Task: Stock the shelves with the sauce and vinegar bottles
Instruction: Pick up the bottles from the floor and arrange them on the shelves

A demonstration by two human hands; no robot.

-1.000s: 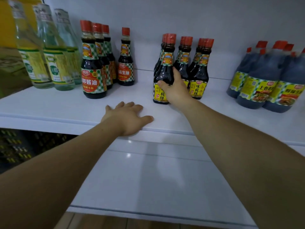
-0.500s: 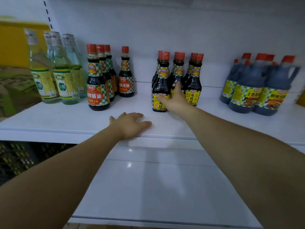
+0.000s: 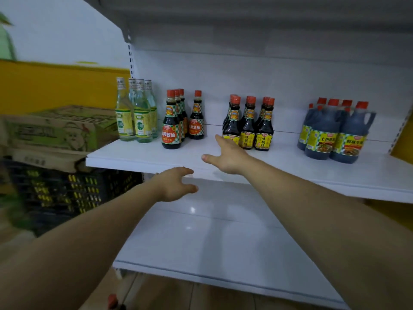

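Right hand [image 3: 228,156], now open, has released the red-capped dark sauce bottle [image 3: 232,127]; left hand [image 3: 176,184], empty and relaxed, has lifted off the white shelf [image 3: 134,155]. This placement appears complete.

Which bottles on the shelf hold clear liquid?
The tall glass bottles with yellow-green labels at the left end of the shelf; the other bottles are dark with red caps.

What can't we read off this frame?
Head view only:
- Yellow-label bottles: back rows hidden by the front row, so the count is unclear.
- Cardboard box: print lost to motion blur.
- Crate: contents dark and blurred.
- Red-capped thing: cut off by the bottom edge.
- Right hand: fingers overlap one bottle's base; contact unclear.
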